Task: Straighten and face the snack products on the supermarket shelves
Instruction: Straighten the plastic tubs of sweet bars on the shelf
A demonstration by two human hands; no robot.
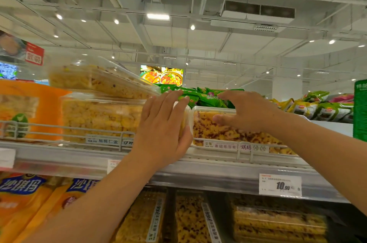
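Two bare hands are up at the top shelf. The left hand (162,125) lies flat with straight fingers against the right end of a clear plastic box of pale yellow puffed-grain snack (103,117), thumb down at the box's lower corner. The right hand (246,111) curves over the top left corner of a neighbouring clear plastic box of yellow snack flecked with dark red (238,133), fingers arched above the lid and thumb pressed on its front face, a loose hold on that corner. The two boxes sit side by side, just about touching, behind the thin grey wire front rail (79,129) of the metal shelf (198,171).

A third clear box of yellow snack (99,79) rests tilted on top of the pale one. Green foil packets (202,95) are heaped behind the hands, with more green and yellow packets (317,107) off to the right. An orange snack bag (39,103) stands at far left. A white price tag reading 10.90 (280,185) hangs on the shelf edge, and below it sit more snack boxes (278,223) and orange-yellow bags (25,199).
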